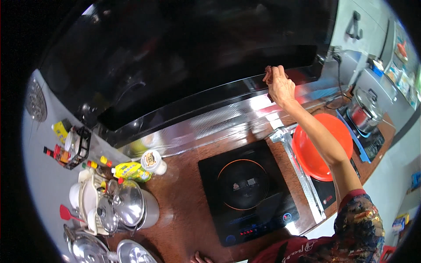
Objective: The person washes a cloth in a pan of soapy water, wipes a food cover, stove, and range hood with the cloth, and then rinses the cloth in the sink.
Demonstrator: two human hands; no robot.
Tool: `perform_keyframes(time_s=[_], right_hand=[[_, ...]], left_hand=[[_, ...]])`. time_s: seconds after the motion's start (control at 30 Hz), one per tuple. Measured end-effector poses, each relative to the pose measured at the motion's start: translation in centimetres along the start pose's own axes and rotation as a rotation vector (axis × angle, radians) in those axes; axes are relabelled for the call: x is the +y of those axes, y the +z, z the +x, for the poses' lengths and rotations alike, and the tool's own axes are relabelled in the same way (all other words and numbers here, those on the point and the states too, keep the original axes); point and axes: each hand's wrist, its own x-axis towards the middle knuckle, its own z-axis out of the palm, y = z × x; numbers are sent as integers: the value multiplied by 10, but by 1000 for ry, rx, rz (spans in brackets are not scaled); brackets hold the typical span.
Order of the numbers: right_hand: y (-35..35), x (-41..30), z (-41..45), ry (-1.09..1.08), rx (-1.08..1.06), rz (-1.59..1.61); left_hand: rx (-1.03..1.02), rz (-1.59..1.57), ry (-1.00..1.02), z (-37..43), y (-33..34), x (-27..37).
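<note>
My right hand [282, 88] is shut on a bunched reddish-brown cloth [269, 75]. It presses the cloth to the lower front edge of a glossy black range hood [197, 56], towards the hood's right end. Only the fingers of my left hand [200, 258] show at the bottom edge, resting on the brown countertop [181, 213] with nothing seen in them. Between the arms lies a black induction cooktop [245, 190] with red lit digits on its panel. Foil-like shiny sheeting [220, 121] covers the wall below the hood.
Under my right forearm stands a red plastic basin [306, 157]. Farther right, a lidded steel pot [365, 110] sits on another cooker. At left are a tall steel pot [149, 208], a yellow pouch [131, 171], a white-lidded jar [153, 161], a dish rack [90, 203] and a wall-mounted spice rack [79, 148].
</note>
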Motion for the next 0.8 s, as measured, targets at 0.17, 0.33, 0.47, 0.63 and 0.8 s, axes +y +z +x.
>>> perform_keyframes(time_s=[0.17, 0.33, 0.47, 0.63, 0.8], right_hand=[[19, -93, -13, -159, 23, 119], [41, -172, -19, -280, 130, 64], [47, -212, -22, -309, 149, 143], [55, -252, -24, -264, 66, 174], [71, -298, -30, -271, 66, 178]], left_hand=[[-40, -1, -41, 0, -3, -6], [-63, 9, -44, 3, -2, -9], [-122, 7, -60, 1, -3, -14], [-46, -12, -22, -1, 7, -22], [-45, -36, 34, 4, 4, -21]])
